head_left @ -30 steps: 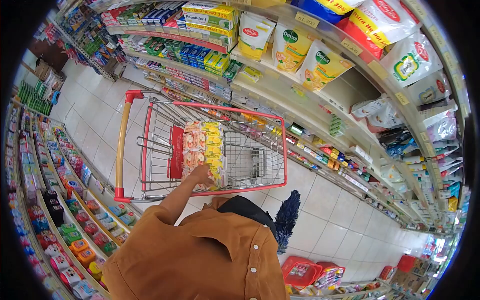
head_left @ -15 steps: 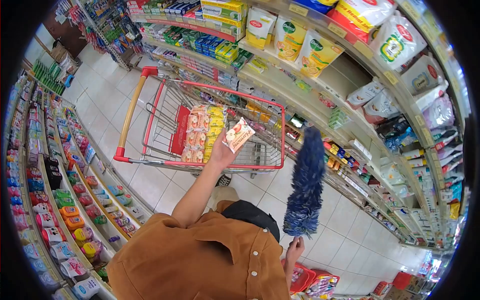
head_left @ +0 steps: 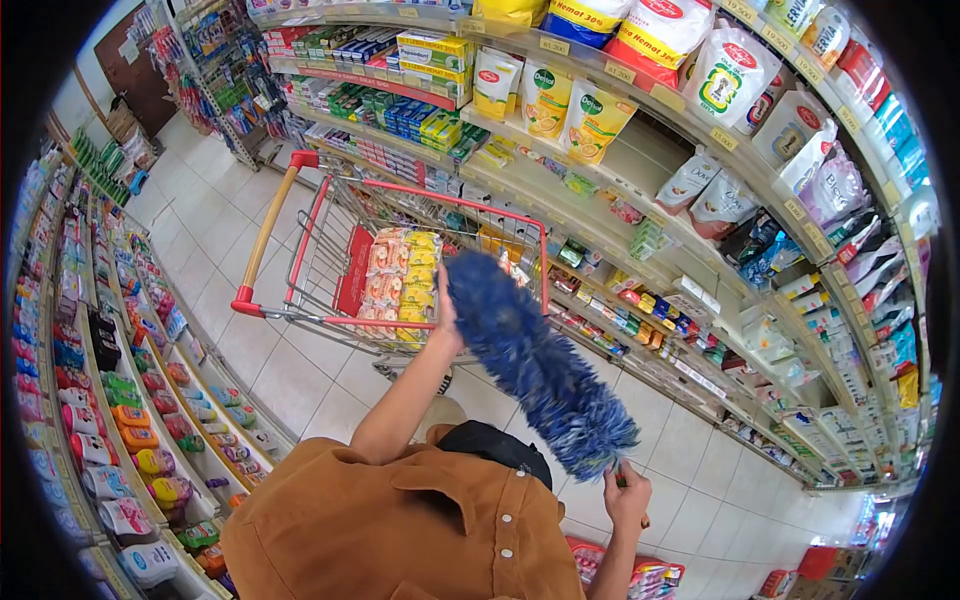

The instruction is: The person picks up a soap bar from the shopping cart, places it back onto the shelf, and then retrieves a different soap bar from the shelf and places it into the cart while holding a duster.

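My right hand [head_left: 627, 495] is closed around the handle of a fluffy blue duster [head_left: 545, 370]. The duster slants up and left, its tip lying across my left hand [head_left: 447, 315]. Behind the blue fibres, my left hand holds a white and orange Harmony soap pack [head_left: 513, 268]; only a corner of the pack shows, and most of the fingers are hidden. Just beyond is a shopping cart [head_left: 440, 190] with red trim, holding orange soap packs [head_left: 384, 275] and yellow soap packs [head_left: 419, 275] in rows.
Tall shelves [head_left: 640, 180] with pouches, boxes and bottles curve along the right. More shelves [head_left: 150, 440] of colourful bottles line the left side. Tiled floor [head_left: 690, 440] runs between them. Red baskets [head_left: 655, 578] with goods stand at the lower right.
The duster has swung from nearly upright to a leftward slant, now covering most of the soap pack and part of my left hand. My right hand has risen and moved right.
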The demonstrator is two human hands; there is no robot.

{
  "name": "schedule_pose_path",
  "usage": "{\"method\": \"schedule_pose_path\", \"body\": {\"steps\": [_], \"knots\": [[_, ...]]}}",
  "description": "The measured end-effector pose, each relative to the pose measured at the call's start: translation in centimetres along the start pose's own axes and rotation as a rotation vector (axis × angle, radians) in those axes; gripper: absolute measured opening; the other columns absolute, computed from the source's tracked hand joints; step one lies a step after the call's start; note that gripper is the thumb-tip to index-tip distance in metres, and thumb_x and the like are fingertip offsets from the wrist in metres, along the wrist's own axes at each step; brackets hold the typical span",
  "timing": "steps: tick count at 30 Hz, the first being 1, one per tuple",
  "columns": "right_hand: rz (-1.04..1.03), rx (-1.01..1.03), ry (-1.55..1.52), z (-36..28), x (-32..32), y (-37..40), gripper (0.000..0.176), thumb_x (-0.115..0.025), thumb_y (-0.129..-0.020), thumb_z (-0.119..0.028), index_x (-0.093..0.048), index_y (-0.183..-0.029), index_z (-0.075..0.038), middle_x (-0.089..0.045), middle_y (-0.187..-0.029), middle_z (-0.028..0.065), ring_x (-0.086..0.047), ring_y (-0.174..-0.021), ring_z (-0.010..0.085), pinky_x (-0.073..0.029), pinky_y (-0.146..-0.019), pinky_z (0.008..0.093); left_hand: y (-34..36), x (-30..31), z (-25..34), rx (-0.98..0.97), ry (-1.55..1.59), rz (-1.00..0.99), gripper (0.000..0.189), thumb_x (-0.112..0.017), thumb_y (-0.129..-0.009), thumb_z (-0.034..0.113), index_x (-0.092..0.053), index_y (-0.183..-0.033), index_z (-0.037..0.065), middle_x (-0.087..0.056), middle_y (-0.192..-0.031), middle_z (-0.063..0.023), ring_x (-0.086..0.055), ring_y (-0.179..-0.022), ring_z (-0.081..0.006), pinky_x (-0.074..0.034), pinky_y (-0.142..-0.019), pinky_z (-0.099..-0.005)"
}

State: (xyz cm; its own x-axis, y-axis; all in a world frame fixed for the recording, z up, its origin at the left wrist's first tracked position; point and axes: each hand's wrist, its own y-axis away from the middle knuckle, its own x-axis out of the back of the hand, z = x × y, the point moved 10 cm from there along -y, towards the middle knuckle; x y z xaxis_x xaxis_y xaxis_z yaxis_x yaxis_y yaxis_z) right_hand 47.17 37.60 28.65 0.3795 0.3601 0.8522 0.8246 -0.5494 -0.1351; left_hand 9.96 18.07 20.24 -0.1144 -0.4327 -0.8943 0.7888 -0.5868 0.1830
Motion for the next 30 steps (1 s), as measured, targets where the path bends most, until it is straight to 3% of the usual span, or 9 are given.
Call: {"method": "schedule_pose_path", "body": {"steps": [4, 7, 11, 12, 15, 19, 23, 27, 30], "knots": [[0.046, -0.028, 0.090, 1.4, 1.0, 0.1, 0.025, -0.072, -0.076, -0.017, -0.069, -0.097, -0.004, -0.061, -0.063, 0.0184, -0.061, -0.057, 0.0353, -0.046, -0.053, 0.0403, 2.8, -0.3, 0.6, 0.000, 0.052, 0.139, 0.123, -0.027, -0.066, 0.094, -0.029, -0.144, -0.001, -0.037, -0.145, -0.0181, -0.035, -0.133, -0.0313, -0.027, -0.111, -0.0471], [0.046, -0.061, 0.089, 0.8, 1.9, -0.1, 0.025, -0.071, -0.076, -0.017, -0.069, -0.098, -0.004, -0.062, -0.064, 0.0185, -0.061, -0.057, 0.0358, -0.046, -0.053, 0.0404, 2.5, -1.6, 0.8, -0.043, 0.093, -0.066, 0.124, -0.025, -0.066, 0.094, -0.026, -0.145, -0.001, -0.034, -0.147, -0.0172, -0.032, -0.135, -0.0312, -0.023, -0.112, -0.0478], [0.026, 0.018, 0.091, 1.1, 2.8, -0.1, 0.024, -0.070, -0.076, -0.014, -0.068, -0.098, -0.002, -0.057, -0.060, 0.0189, -0.056, -0.052, 0.0352, -0.043, -0.051, 0.0393, 4.2, -1.6, 1.2, -0.036, 0.023, 0.072, 0.118, -0.025, -0.069, 0.092, -0.024, -0.148, 0.004, -0.031, -0.150, -0.0137, -0.029, -0.137, -0.0323, -0.017, -0.114, -0.0495], [0.043, 0.047, 0.098, 1.1, 3.1, 0.0, 0.024, -0.069, -0.076, -0.012, -0.067, -0.097, -0.001, -0.055, -0.058, 0.0190, -0.054, -0.050, 0.0347, -0.042, -0.050, 0.0387, 4.1, -1.9, 1.0, -0.015, 0.058, -0.059, 0.117, -0.026, -0.070, 0.092, -0.024, -0.147, 0.004, -0.032, -0.149, -0.0135, -0.030, -0.137, -0.0313, -0.018, -0.114, -0.0487], [0.086, -0.046, 0.094, 1.1, 3.5, -0.1, 0.025, -0.070, -0.076, -0.014, -0.067, -0.097, -0.001, -0.056, -0.058, 0.0188, -0.055, -0.050, 0.0347, -0.042, -0.051, 0.0386, 3.8, -2.1, 1.0, -0.084, 0.017, -0.188, 0.116, -0.026, -0.070, 0.092, -0.025, -0.148, 0.006, -0.034, -0.148, -0.0130, -0.032, -0.136, -0.0302, -0.022, -0.113, -0.0481], [0.024, 0.033, 0.067, 0.7, 4.1, 0.1, 0.025, -0.070, -0.076, -0.015, -0.068, -0.096, -0.001, -0.056, -0.058, 0.0192, -0.056, -0.051, 0.0357, -0.042, -0.051, 0.0391, 5.4, -2.7, 2.0, -0.128, -0.082, 0.065, 0.119, -0.025, -0.071, 0.091, -0.029, -0.142, -0.005, -0.040, -0.143, -0.0169, -0.034, -0.134, -0.0293, -0.019, -0.115, -0.0456], [0.051, -0.016, 0.134, -0.4, 5.1, -0.5, 0.024, -0.071, -0.074, -0.016, -0.069, -0.095, -0.004, -0.060, -0.061, 0.0177, -0.059, -0.055, 0.0348, -0.045, -0.052, 0.0400, 4.8, -2.7, 0.5, -0.021, 0.055, -0.036, 0.108, -0.024, -0.075, 0.089, -0.035, -0.143, 0.005, -0.044, -0.140, -0.0149, -0.040, -0.130, -0.0300, -0.027, -0.110, -0.0478], [0.010, 0.015, 0.142, 0.1, 5.5, -0.8, 0.024, -0.072, -0.072, -0.017, -0.069, -0.094, -0.005, -0.062, -0.063, 0.0174, -0.062, -0.057, 0.0344, -0.046, -0.053, 0.0405, 4.6, -2.1, 1.2, -0.141, -0.059, 0.033, 0.119, -0.027, -0.071, 0.091, -0.026, -0.144, -0.003, -0.038, -0.144, -0.0163, -0.034, -0.134, -0.0301, -0.020, -0.113, -0.0466], [0.083, -0.058, 0.213, 0.7, 6.1, -1.0, 0.023, -0.071, -0.073, -0.016, -0.070, -0.093, -0.006, -0.063, -0.063, 0.0174, -0.062, -0.057, 0.0346, -0.046, -0.053, 0.0407, 4.2, -2.1, 0.3, -0.066, 0.063, -0.066, 0.114, -0.028, -0.072, 0.090, -0.032, -0.143, 0.002, -0.041, -0.142, -0.0155, -0.037, -0.132, -0.0299, -0.024, -0.111, -0.0468]]}}
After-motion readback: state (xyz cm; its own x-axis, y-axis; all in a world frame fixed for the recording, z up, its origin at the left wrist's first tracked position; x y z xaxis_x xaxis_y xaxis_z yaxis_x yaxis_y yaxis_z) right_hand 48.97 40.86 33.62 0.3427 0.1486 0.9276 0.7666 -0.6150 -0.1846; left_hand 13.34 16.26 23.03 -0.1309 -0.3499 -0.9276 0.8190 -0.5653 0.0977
